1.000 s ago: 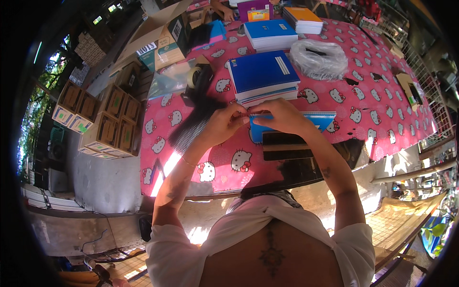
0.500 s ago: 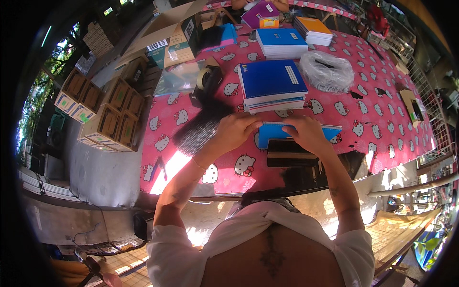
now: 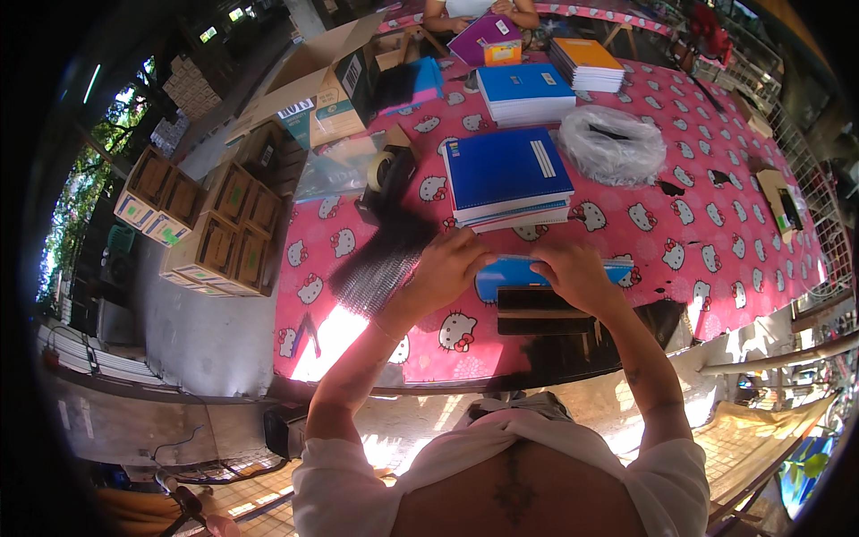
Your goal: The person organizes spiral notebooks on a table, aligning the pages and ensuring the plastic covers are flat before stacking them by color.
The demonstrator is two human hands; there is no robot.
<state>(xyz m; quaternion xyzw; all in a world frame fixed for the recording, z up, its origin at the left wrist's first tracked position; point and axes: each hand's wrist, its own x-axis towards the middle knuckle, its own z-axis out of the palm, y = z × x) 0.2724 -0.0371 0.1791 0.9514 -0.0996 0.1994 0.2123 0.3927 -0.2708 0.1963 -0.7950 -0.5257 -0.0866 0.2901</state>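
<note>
A blue spiral-bound notebook [image 3: 512,274] stands between my hands near the front of the table, tilted so that little of its cover shows. Closed fingers of my left hand [image 3: 450,270] pinch it at its left end. My right hand [image 3: 574,279] grips its upper edge right of the middle, thumb pointing inward. Just on my side of it lies a black block with a brown strip [image 3: 542,313]. Beyond my hands rises a stack of dark blue notebooks [image 3: 508,170].
Black mesh wrap [image 3: 380,268] lies left of my left hand, below a tape dispenser [image 3: 383,179]. Farther back are blue notebooks [image 3: 526,85], orange notebooks [image 3: 586,58], a clear plastic bundle [image 3: 613,148] and an open carton [image 3: 327,112]. Another person [image 3: 479,11] sits across the table.
The view has tilted up slightly, so the scene sits lower and more of the person opposite shows. Both hands keep hold of the notebook, whose cover now looks a bit narrower.
</note>
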